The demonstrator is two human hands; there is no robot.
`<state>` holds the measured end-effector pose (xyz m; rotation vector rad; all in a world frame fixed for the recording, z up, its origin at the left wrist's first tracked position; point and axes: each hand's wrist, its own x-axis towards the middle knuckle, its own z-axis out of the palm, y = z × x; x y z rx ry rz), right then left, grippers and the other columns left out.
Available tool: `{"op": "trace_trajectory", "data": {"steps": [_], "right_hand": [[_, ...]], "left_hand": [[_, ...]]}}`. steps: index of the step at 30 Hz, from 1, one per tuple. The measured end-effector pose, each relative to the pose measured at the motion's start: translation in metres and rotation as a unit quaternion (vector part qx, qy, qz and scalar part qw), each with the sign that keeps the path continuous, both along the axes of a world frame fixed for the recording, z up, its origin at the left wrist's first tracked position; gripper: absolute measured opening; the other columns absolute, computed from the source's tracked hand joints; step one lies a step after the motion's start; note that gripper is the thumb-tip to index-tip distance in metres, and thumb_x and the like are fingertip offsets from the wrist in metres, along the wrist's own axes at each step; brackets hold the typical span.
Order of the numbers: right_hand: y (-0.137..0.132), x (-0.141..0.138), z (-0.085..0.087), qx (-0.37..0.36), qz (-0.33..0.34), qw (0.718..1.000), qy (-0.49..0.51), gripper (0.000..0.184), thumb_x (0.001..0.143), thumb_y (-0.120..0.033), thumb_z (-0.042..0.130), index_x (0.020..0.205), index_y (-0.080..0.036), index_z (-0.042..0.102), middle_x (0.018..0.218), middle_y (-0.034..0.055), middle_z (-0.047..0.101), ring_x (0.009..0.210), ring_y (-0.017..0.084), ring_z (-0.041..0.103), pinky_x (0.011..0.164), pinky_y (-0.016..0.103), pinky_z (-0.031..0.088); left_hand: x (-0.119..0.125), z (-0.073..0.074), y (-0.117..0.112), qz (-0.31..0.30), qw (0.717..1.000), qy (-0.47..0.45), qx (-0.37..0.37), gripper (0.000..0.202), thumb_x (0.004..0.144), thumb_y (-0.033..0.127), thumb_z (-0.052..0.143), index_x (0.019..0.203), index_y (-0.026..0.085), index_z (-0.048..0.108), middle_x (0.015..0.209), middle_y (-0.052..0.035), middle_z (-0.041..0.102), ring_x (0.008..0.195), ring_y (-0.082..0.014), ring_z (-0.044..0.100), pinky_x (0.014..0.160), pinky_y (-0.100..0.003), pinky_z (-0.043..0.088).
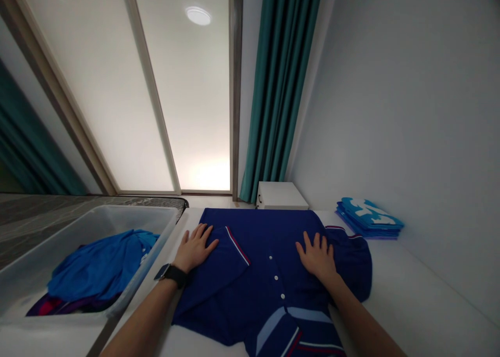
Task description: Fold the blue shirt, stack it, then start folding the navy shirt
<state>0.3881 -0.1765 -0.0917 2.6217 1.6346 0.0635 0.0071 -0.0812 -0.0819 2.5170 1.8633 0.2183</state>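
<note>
Navy short-sleeved polo shirt (261,281) spread on a white surface (414,300) at near centre, collar toward the near edge. The left hand (195,250) and right hand (318,256) lie palm-down on its left and right sides, fingers spread, grasping nothing. Far right, a folded blue stack (369,219); left, a translucent bin (121,217) containing crumpled clothes (103,267).

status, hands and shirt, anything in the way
Left hand, right hand open, palms down on navy polo shirt. Buttons up, one sleeve folded across. No obstruction seen; folded clothes stack close by.
</note>
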Motion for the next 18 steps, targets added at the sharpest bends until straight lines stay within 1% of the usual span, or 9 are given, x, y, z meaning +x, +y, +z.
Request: {"op": "trace_trajectory", "data": {"steps": [5, 7, 9, 12, 18], "right_hand": [[0.002, -0.002, 0.012, -0.023, 0.01, 0.999, 0.02, 0.066, 0.095, -0.053, 0.028, 0.15, -0.018, 0.031, 0.153, 0.021, 0.03, 0.14, 0.039, 0.025, 0.108, 0.058, 0.017], [0.007, -0.004, 0.019, -0.04, 0.016, 0.998, 0.034, 0.065, 0.094, -0.051, 0.029, 0.149, -0.016, 0.034, 0.153, 0.0199, 0.03, 0.141, 0.038, 0.023, 0.108, 0.06, 0.015], [0.013, -0.012, 0.026, -0.047, 0.043, 0.997, 0.045, 0.063, 0.094, -0.049, 0.03, 0.148, -0.016, 0.035, 0.154, 0.0179, 0.028, 0.143, 0.036, 0.02, 0.11, 0.06, 0.012], [0.022, -0.039, 0.034, -0.04, 0.1, 0.992, 0.061, 0.063, 0.095, -0.046, 0.029, 0.15, -0.016, 0.031, 0.156, 0.0153, 0.026, 0.144, 0.031, 0.017, 0.113, 0.056, 0.009], [0.038, -0.116, 0.044, -0.028, 0.228, 0.966, 0.115, 0.062, 0.096, -0.046, 0.03, 0.151, -0.017, 0.029, 0.157, 0.0137, 0.023, 0.145, 0.028, 0.015, 0.115, 0.051, 0.007]], "left_hand": [[-0.002, 0.001, -0.002, 0.001, 1.0, 0.003, 0.002, 0.06, 0.095, 0.053, 0.035, 0.145, 0.021, 0.038, 0.154, -0.0109, 0.035, 0.142, -0.0272, 0.028, 0.115, -0.054, 0.015], [-0.002, 0.001, -0.003, 0.0, 1.0, 0.002, -0.002, 0.06, 0.096, 0.053, 0.035, 0.146, 0.021, 0.038, 0.154, -0.0106, 0.034, 0.142, -0.0269, 0.028, 0.115, -0.053, 0.015], [-0.002, 0.002, -0.004, -0.001, 1.0, 0.001, -0.002, 0.059, 0.096, 0.053, 0.034, 0.146, 0.021, 0.038, 0.154, -0.0102, 0.035, 0.142, -0.0266, 0.028, 0.115, -0.053, 0.015], [-0.001, 0.003, -0.005, -0.002, 1.0, -0.004, 0.004, 0.057, 0.096, 0.052, 0.034, 0.145, 0.021, 0.039, 0.153, -0.0094, 0.036, 0.142, -0.0264, 0.029, 0.115, -0.053, 0.017], [-0.001, 0.006, -0.008, -0.003, 1.0, -0.017, 0.011, 0.056, 0.096, 0.051, 0.037, 0.143, 0.021, 0.042, 0.152, -0.0089, 0.038, 0.141, -0.0271, 0.031, 0.115, -0.054, 0.018]]}}
